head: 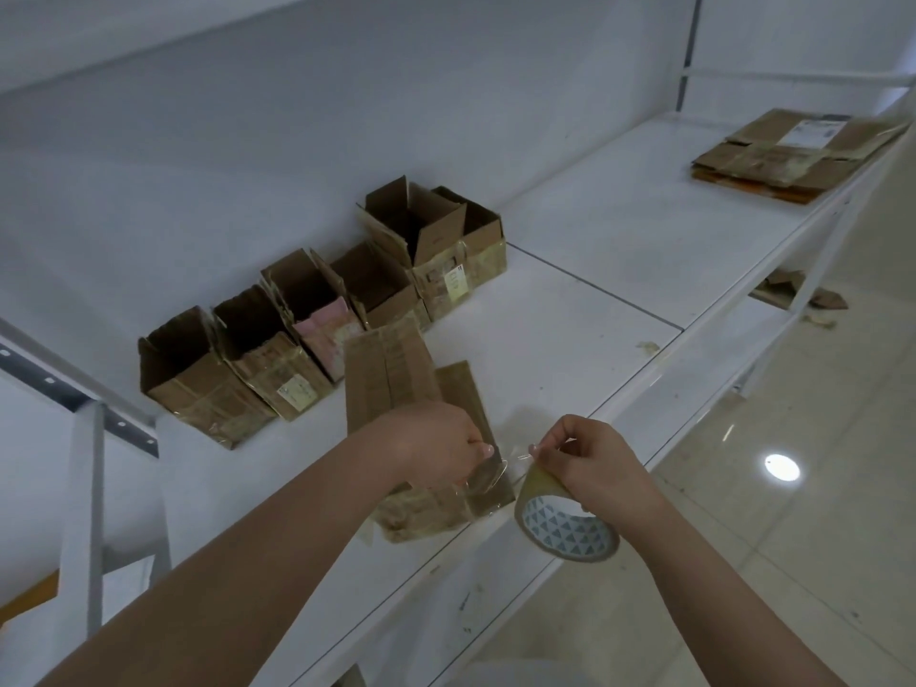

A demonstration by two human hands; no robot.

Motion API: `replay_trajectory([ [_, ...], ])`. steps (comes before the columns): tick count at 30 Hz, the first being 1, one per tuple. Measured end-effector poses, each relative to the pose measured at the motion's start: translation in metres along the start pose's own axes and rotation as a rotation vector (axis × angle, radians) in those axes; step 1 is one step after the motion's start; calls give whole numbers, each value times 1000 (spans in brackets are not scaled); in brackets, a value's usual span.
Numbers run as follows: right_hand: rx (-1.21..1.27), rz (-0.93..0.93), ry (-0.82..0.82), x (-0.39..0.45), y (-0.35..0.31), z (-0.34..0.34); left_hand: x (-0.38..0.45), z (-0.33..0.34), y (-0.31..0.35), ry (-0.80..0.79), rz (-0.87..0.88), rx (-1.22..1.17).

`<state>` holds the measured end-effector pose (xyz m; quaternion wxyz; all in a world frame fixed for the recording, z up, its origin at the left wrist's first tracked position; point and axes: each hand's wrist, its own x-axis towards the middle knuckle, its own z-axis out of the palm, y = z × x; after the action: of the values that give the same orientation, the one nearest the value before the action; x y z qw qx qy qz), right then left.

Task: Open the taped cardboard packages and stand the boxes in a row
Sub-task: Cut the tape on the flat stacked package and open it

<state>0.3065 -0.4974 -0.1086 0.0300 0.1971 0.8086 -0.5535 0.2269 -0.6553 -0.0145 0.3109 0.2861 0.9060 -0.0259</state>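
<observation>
the left hand point(436, 446) rests on the near end of a flattened cardboard box point(396, 389) that lies on the white shelf point(595, 300), its fingers curled and pinching the free end of a clear strip of tape point(500, 463). just to the right of it, the right hand point(590, 458) pinches the same strip between thumb and fingers, and a roll of tape point(565, 525) hangs on this hand, under the palm, at the front edge of the shelf. the strip is stretched between the two hands, which are near but apart. beyond the left hand, against the back wall, a row of opened boxes point(317, 319) stands upright with the flaps up; they touch one another, and the row runs from far left of the hand up to the right. one box in the middle shows a pink side. far beyond the right hand, at the other end of the shelf, a pile of flat cardboard point(788, 156) lies with a white label on top. below that end, small scraps of cardboard point(823, 302) lie on the floor point(818, 488).
</observation>
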Motion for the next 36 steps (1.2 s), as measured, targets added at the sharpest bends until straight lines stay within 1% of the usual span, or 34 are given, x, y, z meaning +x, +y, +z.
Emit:
replay_trajectory([
  [4, -40, -22, 27, -4, -6, -2, 0, 0, 12, 18, 10, 155],
  [8, -88, -8, 37, -5, -9, -4, -3, -3, 8, -11, 14, 111],
  [12, -118, -25, 33, -9, -14, -5, 0, 2, 11, 22, 7, 218],
  [15, -158, -48, 36, -14, -20, -3, 6, 10, 14, 49, -39, 318],
  [17, -163, -30, 40, -12, -18, -4, 5, 10, 13, 47, -40, 311],
  [19, -139, 18, 38, -9, -9, -5, 2, 6, 9, 33, 8, 190],
  [21, -87, 65, 17, -5, 1, -4, -1, 1, 0, -3, 46, -28],
  [23, -69, 96, 9, -4, 10, 0, -2, 1, -12, -7, 63, -206],
  [27, -85, 195, 22, 0, 33, 4, -3, 11, -23, 92, 110, -480],
  [28, -86, 214, 20, 1, 39, 3, -4, 14, -25, 129, 118, -507],
  [29, -84, 226, 17, 2, 44, 3, -5, 17, -26, 164, 119, -487],
  [31, -83, 233, 16, 3, 49, 3, -5, 19, -25, 212, 111, -338],
  [33, -78, 220, 19, 4, 49, 4, -5, 19, -19, 225, 84, -154],
  [36, -44, 183, 15, 5, 42, 5, -5, 13, -4, 218, 27, 31],
])
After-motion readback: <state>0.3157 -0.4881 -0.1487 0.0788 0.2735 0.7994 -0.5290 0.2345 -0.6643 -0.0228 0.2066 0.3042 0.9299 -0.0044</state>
